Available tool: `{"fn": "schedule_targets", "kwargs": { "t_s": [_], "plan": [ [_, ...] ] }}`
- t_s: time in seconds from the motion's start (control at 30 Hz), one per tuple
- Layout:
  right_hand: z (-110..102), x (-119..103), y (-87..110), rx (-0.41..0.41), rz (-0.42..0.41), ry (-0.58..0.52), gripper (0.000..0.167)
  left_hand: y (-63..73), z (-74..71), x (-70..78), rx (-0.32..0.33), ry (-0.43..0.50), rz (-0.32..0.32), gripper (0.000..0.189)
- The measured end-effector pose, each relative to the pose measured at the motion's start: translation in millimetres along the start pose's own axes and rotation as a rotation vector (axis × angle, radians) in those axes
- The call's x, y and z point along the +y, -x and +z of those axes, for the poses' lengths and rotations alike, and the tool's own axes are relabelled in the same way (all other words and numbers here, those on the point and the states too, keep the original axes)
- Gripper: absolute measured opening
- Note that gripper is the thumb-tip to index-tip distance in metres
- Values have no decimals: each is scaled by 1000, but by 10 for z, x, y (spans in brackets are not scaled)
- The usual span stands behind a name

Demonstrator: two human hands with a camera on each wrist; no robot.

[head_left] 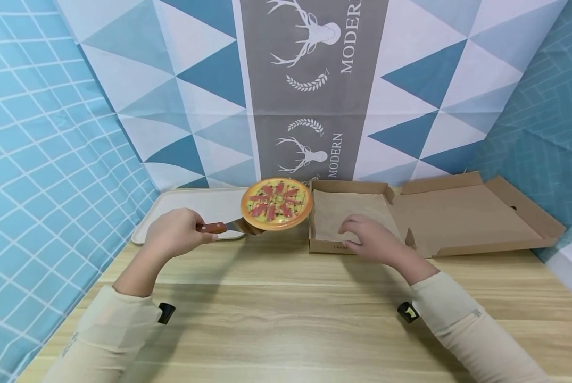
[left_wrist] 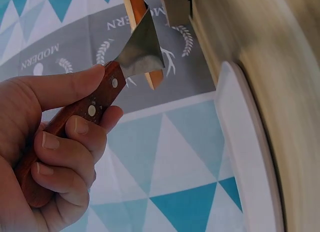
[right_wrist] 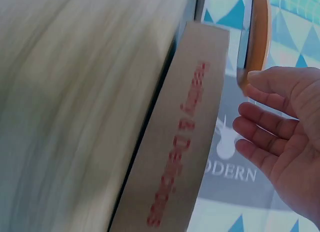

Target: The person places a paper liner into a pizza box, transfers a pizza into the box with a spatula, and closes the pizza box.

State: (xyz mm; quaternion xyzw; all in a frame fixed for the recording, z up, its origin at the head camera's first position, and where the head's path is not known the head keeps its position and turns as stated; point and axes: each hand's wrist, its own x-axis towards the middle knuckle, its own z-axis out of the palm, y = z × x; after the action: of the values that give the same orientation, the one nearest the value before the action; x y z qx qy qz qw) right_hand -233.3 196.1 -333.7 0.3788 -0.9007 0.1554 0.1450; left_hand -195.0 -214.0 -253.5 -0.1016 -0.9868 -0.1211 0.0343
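Observation:
My left hand [head_left: 174, 234] grips the reddish-brown wooden handle [left_wrist: 75, 119] of a pizza server. Its metal blade [left_wrist: 142, 52] sits under a round pizza [head_left: 277, 205] with red strips on a yellow top and an orange-brown rim. The pizza is raised between a white tray and an open cardboard pizza box [head_left: 325, 246], close to the box's left wall. Over the front part of the box hovers my right hand [head_left: 374, 239], fingers loosely bent and holding nothing. In the right wrist view, the pizza's edge [right_wrist: 259, 37] shows beyond the thumb.
The white tray [head_left: 185, 201] lies at the back left of the wooden table [head_left: 286, 319]. Brown paper [head_left: 331, 213] lines the box, and its lid [head_left: 463, 215] lies folded out to the right. Patterned cloth [head_left: 309, 96] stands behind, with blue tiled sheets at the sides.

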Motion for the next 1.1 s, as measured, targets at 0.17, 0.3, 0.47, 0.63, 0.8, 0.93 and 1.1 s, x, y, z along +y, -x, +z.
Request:
{"fn": "schedule_targets", "kwargs": {
  "t_s": [0.17, 0.3, 0.47, 0.63, 0.8, 0.93, 1.1],
  "plan": [
    [-95, 121, 131, -2, 61, 17, 21, -59, -42, 110, -1, -18, 19, 28],
    [-147, 210, 239, -2, 99, 23, 21, -123, -47, 184, 7, -27, 29, 25],
    [-198, 327, 360, 3, 127, 22, 23, -207, -41, 267, -8, -19, 29, 22],
    [-283, 432, 461, 5, 161, 23, 24, -299, -25, 359, -28, -12, 38, 21],
    [-343, 522, 561, 4, 212, 36, 26, -403, -20, 462, -47, -14, 49, 19],
    [-381, 574, 642, 3, 256, 38, 25, -500, 0, 530, -62, -26, 64, 18],
    [-437, 598, 718, 5, 307, 37, 12, -605, 34, 616, -77, -57, 87, 19]
  ]
}}
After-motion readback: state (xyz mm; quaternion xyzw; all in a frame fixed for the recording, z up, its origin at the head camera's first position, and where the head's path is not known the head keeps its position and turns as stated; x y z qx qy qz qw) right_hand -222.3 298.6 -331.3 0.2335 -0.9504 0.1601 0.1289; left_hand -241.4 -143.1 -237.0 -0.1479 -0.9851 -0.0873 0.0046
